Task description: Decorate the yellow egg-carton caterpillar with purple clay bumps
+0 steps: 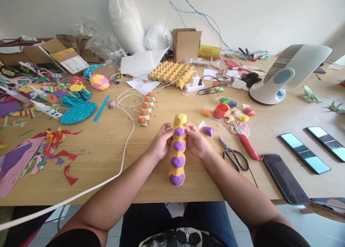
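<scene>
Between my hands is a strip of yellow egg carton with a row of bumps. The far bump is bare yellow, and the others carry purple clay caps. My left hand grips the strip's left side near the far end, thumb against the first purple cap. On the opposite side my right hand pinches the same part with thumb and fingers. A bag of purple clay lies just right of my right hand. Beyond my left hand stands a finished-looking carton strip in red and green.
Scissors, a red-handled knife and several phones lie at right. A red cup stands among small clay bags. A white cable crosses the left side. Farther back are an egg tray, a power strip and a white lamp-like device.
</scene>
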`<move>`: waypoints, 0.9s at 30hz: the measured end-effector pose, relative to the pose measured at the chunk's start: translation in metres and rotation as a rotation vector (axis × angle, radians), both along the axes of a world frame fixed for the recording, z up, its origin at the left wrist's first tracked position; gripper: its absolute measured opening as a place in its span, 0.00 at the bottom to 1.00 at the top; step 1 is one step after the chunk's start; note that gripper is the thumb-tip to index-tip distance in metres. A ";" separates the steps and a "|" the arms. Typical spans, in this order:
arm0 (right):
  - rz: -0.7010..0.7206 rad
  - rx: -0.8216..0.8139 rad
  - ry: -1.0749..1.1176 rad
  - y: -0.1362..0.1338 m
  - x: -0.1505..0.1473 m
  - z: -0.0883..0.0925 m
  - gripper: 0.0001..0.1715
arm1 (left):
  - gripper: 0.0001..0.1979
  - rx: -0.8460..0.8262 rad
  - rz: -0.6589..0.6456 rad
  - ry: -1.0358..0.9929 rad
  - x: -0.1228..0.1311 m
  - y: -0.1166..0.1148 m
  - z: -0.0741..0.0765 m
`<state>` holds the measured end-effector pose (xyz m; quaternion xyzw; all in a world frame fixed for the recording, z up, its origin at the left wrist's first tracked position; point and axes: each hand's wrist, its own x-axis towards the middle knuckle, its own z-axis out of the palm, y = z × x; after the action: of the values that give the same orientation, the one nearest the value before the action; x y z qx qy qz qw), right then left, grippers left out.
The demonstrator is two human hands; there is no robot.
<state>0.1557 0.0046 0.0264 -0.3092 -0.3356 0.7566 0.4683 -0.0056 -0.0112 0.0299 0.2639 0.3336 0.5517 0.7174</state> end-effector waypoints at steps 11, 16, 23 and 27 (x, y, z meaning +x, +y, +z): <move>-0.102 0.009 0.018 -0.002 -0.005 0.006 0.24 | 0.22 0.010 -0.044 0.039 0.001 -0.002 -0.001; -0.114 0.045 0.009 -0.003 -0.007 0.004 0.24 | 0.22 0.026 -0.038 0.046 0.002 -0.003 -0.002; -0.068 0.025 0.032 -0.004 -0.006 0.004 0.25 | 0.25 -0.040 0.004 -0.025 0.002 -0.001 -0.002; -0.018 0.074 -0.001 -0.005 -0.005 0.007 0.35 | 0.26 -0.063 0.052 -0.055 0.000 0.003 -0.002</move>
<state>0.1511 -0.0008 0.0333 -0.2948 -0.3608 0.7394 0.4860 -0.0060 -0.0081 0.0276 0.2174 0.3378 0.5665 0.7195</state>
